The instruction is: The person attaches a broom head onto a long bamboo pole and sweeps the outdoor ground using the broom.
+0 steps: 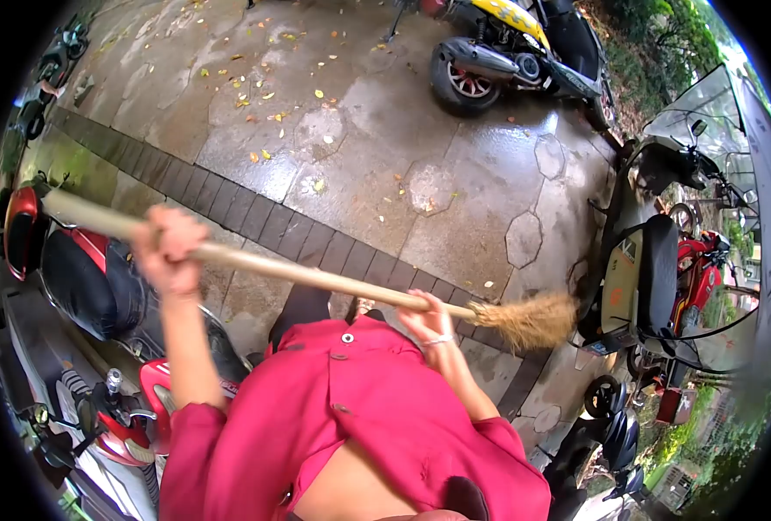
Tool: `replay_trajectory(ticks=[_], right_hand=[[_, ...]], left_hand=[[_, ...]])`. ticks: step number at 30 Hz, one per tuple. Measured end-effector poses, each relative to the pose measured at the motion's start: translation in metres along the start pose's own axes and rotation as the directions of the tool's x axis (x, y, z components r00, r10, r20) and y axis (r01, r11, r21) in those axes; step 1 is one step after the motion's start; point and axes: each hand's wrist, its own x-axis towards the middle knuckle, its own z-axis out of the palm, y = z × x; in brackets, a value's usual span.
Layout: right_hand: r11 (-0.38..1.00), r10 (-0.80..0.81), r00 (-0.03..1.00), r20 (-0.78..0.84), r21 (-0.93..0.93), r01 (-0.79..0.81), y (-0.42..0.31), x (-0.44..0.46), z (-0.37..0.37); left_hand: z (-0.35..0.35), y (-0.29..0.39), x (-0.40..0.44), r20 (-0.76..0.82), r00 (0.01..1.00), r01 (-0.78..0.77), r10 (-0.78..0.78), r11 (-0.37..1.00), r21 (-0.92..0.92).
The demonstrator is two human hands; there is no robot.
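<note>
A broom with a long pale wooden handle (316, 279) stretches across my front, from upper left to lower right. Its straw bristles (529, 319) fan out at the right end, over the paving beside a parked scooter. My left hand (172, 247) is wrapped around the handle near its far left end and looks slightly blurred. Farther down the handle, close to the bristles, my right hand (426, 319) grips it too, a thin white band on its wrist. Whether the bristles touch the ground I cannot tell.
Wet paving (359, 174) with scattered yellow leaves lies ahead, crossed by a dark brick strip (255, 217). A yellow scooter (511, 56) stands at the back right. A dark scooter (637, 278) is close on the right; a red-and-black scooter (86, 278) is close on the left.
</note>
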Motion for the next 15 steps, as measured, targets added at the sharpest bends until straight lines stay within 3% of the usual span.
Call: replay_trajectory(ticks=[1,3,6,7,8,9,10,11,13,14,15], right_hand=[[0.996,-0.068,0.997,0.027,0.064,0.067,-0.019,0.003,-0.036],[0.935,-0.321,0.917,-0.239,0.074,0.346,-0.043,0.004,-0.081],[0.91,-0.173,0.942,-0.288,0.32,0.265,-0.073,0.033,-0.16],[0.941,-0.173,0.928,-0.331,0.221,0.255,-0.07,0.049,-0.17],[0.973,-0.232,0.942,-0.244,-0.043,0.228,-0.049,0.06,-0.151],[0.891,-0.302,0.946,-0.12,-0.39,0.235,-0.022,0.073,-0.13],[0.684,-0.366,0.931,0.006,-0.677,0.273,0.012,0.081,-0.09],[0.289,-0.39,0.901,0.19,-0.904,0.316,0.058,0.077,-0.009],[0.224,-0.194,0.937,0.292,-0.916,0.332,0.115,0.118,0.075],[0.333,-0.112,0.909,0.401,-0.847,0.414,0.144,0.157,0.088],[0.231,-0.016,0.887,0.461,-0.862,0.452,0.174,0.181,0.122]], left_hand=[[-0.005,-0.027,0.006,-0.002,0.995,0.099,-0.099,0.994,0.052],[-0.017,-0.077,0.005,-0.026,0.96,0.28,-0.279,0.957,0.076],[-0.03,-0.113,-0.001,0.085,0.909,0.401,-0.408,0.912,0.089],[-0.037,-0.11,-0.001,0.119,0.893,0.424,-0.434,0.9,0.101],[-0.044,-0.095,0.003,0.098,0.894,0.424,-0.437,0.897,0.129],[-0.05,-0.07,0.01,0.109,0.911,0.372,-0.397,0.908,0.19],[-0.052,-0.036,0.021,0.024,0.945,0.305,-0.325,0.91,0.28],[-0.061,0.003,0.032,-0.042,0.962,0.27,-0.271,0.911,0.312],[-0.068,0.085,0.047,-0.139,0.988,0.107,-0.069,0.952,0.286],[-0.07,0.127,0.05,-0.173,0.985,0.036,0.016,0.955,0.294],[-0.07,0.169,0.054,-0.21,0.967,-0.073,0.143,0.947,0.313]])
